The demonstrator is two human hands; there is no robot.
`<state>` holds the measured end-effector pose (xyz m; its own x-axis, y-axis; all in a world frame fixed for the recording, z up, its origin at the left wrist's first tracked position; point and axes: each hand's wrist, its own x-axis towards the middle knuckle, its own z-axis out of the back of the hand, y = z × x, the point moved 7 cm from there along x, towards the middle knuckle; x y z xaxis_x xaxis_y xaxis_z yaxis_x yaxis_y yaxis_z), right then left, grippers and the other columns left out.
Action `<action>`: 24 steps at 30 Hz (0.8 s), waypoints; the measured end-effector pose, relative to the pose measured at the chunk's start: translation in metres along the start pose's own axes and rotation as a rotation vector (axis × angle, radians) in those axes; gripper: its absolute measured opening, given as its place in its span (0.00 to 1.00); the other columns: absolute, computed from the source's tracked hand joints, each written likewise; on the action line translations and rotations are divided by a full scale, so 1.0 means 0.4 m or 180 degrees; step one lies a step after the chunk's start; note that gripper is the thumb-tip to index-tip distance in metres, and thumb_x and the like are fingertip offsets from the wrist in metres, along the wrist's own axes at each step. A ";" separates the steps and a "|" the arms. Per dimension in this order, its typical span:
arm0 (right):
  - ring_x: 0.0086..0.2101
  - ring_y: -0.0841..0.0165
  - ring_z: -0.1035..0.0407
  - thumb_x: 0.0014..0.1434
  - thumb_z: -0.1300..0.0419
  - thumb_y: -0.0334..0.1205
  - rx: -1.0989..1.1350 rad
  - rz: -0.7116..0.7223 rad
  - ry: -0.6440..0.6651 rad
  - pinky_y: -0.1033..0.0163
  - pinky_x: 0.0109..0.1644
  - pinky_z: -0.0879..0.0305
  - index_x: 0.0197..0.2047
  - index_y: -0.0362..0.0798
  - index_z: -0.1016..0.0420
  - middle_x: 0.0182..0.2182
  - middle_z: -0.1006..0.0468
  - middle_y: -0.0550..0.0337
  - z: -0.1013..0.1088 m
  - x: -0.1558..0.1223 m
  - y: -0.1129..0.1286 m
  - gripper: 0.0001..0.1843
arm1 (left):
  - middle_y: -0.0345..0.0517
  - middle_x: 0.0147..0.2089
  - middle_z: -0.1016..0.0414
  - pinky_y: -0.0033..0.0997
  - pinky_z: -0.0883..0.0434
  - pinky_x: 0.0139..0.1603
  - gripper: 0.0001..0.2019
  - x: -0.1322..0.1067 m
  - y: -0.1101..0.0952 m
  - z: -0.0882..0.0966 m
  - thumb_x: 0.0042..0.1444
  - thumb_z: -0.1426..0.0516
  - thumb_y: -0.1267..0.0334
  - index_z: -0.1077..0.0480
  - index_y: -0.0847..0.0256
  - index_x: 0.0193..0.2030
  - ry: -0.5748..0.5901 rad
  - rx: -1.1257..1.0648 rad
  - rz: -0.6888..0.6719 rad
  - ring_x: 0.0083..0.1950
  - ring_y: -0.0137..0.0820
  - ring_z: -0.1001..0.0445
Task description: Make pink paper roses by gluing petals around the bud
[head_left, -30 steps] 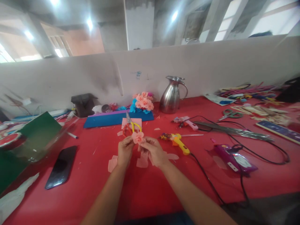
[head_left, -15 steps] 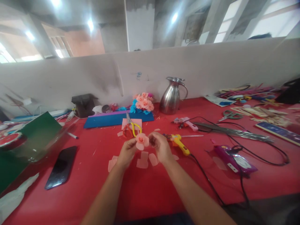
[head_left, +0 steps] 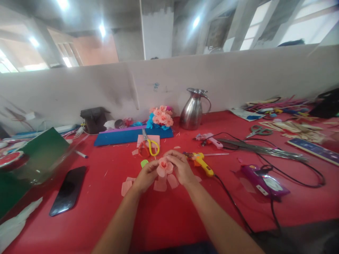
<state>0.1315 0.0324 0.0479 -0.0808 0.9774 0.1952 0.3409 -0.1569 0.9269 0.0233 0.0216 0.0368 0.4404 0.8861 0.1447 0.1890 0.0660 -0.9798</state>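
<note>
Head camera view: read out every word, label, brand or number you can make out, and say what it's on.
No text is readable.
Blue mark on the white partition: too blurred.
White label on the purple tool: too small.
Print on the yellow glue gun: too blurred.
Pink paper flower between left hand and right hand: no text.

Red table (head_left: 164, 218) butts up against a white partition wall (head_left: 238, 77); ceiling lights (head_left: 102, 28) glare overhead, windows (head_left: 304, 24) at right.

Left hand (head_left: 145, 175) and right hand (head_left: 182, 169) bare; both forearms (head_left: 119, 218) bare down to frame edge, 6 o'clock. Sleeves out of view.
</note>
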 end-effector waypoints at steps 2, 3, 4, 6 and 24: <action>0.24 0.73 0.43 0.50 0.40 0.40 -0.0018 0.0040 -0.0005 0.66 0.29 0.48 0.23 0.47 0.30 0.21 0.35 0.65 -0.001 0.000 0.004 0.07 | 0.44 0.32 0.24 0.29 0.34 0.43 0.12 0.000 0.002 0.000 0.48 0.40 0.62 0.23 0.59 0.40 0.0007 -0.0027 -0.0003 0.35 0.30 0.29; 0.24 0.73 0.44 0.50 0.40 0.40 -0.0032 0.0053 -0.0012 0.66 0.29 0.49 0.23 0.47 0.31 0.21 0.36 0.65 -0.002 -0.001 0.006 0.08 | 0.44 0.32 0.24 0.29 0.34 0.43 0.12 0.001 0.005 0.001 0.48 0.39 0.62 0.23 0.59 0.40 0.0011 -0.0026 0.0005 0.35 0.30 0.30; 0.24 0.73 0.44 0.50 0.40 0.40 -0.0051 0.0060 -0.0025 0.66 0.29 0.49 0.22 0.47 0.31 0.21 0.36 0.65 -0.002 -0.001 0.007 0.08 | 0.43 0.32 0.24 0.29 0.34 0.42 0.12 0.001 0.007 0.001 0.48 0.40 0.62 0.23 0.59 0.40 0.0015 -0.0019 0.0013 0.34 0.29 0.30; 0.24 0.73 0.44 0.49 0.40 0.40 -0.0085 0.0059 -0.0045 0.66 0.29 0.49 0.22 0.48 0.31 0.21 0.36 0.65 -0.002 -0.001 0.009 0.08 | 0.43 0.31 0.24 0.28 0.34 0.40 0.11 0.002 0.010 0.002 0.49 0.40 0.62 0.23 0.59 0.40 0.0044 -0.0002 0.0017 0.32 0.28 0.31; 0.25 0.72 0.41 0.52 0.42 0.45 -0.0290 0.0169 -0.0649 0.66 0.28 0.45 0.32 0.50 0.32 0.25 0.33 0.65 0.022 0.000 0.003 0.08 | 0.44 0.30 0.26 0.28 0.34 0.37 0.09 0.014 0.009 0.080 0.51 0.45 0.63 0.25 0.63 0.35 -0.1089 0.0993 -0.0272 0.33 0.30 0.30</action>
<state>0.1402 0.0336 0.0462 0.1291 0.9744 0.1842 0.2529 -0.2120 0.9440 -0.0018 0.0414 0.0298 0.1102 0.9684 0.2239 -0.0841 0.2336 -0.9687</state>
